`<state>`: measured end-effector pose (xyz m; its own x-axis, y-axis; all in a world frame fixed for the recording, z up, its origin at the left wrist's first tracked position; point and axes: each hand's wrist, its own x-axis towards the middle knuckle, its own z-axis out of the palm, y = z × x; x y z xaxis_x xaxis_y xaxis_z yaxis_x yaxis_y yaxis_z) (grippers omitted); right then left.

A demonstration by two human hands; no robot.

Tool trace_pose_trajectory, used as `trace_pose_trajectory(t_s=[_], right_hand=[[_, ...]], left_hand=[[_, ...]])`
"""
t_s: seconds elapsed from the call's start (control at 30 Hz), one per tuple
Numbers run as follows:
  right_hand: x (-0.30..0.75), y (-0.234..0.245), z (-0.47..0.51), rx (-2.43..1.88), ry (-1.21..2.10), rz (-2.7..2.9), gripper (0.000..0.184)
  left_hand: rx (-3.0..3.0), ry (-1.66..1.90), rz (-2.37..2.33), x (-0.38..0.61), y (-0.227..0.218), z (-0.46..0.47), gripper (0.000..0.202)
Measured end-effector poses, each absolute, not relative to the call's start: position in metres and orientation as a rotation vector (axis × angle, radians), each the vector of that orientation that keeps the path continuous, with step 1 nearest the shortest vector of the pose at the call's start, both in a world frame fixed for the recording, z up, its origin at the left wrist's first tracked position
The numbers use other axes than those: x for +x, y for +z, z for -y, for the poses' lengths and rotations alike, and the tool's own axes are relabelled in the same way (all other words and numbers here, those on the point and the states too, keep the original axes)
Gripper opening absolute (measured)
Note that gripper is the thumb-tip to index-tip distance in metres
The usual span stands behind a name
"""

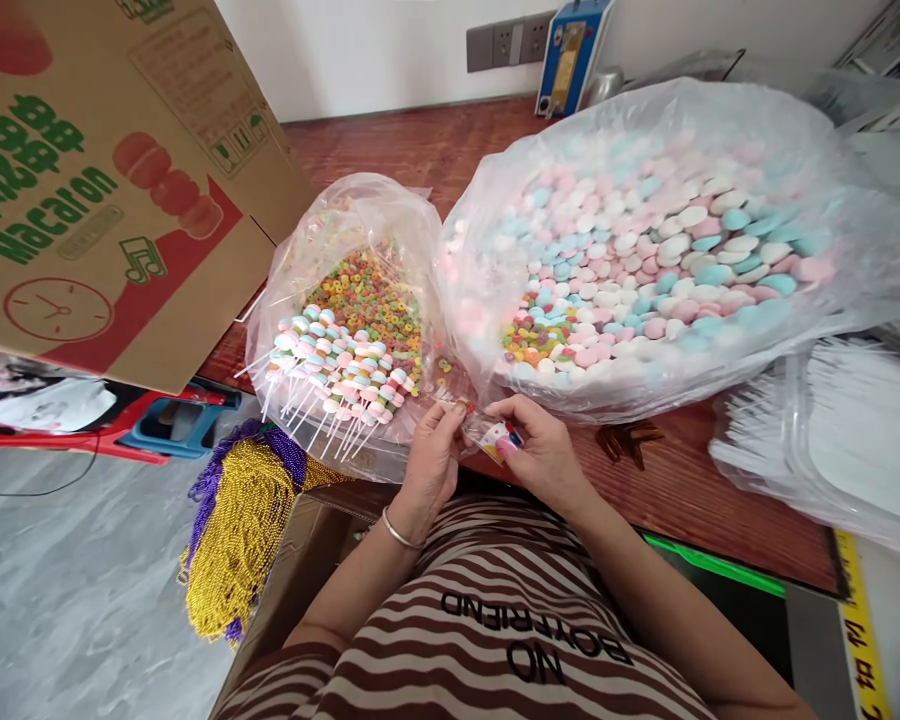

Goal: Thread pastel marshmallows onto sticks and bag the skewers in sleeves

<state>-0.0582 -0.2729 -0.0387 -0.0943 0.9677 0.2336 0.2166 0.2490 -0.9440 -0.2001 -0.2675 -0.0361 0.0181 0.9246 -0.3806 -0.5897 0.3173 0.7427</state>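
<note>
The left hand [429,460] and right hand [544,452] pinch a small printed wrapper [495,440], partly hiding it. Behind, the smaller plastic bag [371,190] holds multicoloured rings [367,290] and candy skewers [334,362]; the larger bag [667,105], cloudy-sided, holds blurrily seen pastel discs [622,265].

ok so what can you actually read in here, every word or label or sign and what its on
"Macaron": cardboard box; its green Chinese lettering is cut off, small print too small.
"NO BOYFRIEND": striped shirt, upside down.
Yellow strip: black characters, too unclear.
Printed wrapper: nothing readable.
</note>
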Motion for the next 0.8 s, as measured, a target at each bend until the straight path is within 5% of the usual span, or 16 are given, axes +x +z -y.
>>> trace_pose_trajectory(t_s=[0.17,0.63,0.8], right_hand=[[-0.062,-0.04,0.272,-1.144,1.179,1.461,0.023],[-0.049,-0.027,0.269,-1.242,1.007,1.535,0.003],[-0.053,-0.032,0.267,-1.246,1.157,1.414,0.019]], left_hand=[[0.407,1.304,-0.957,-0.194,-0.031,0.269,0.033],[0.335,1.383,-1.007,-0.194,-0.033,0.256,0.049],[0.314,1.358,-1.064,-0.194,-0.034,0.254,0.051]])
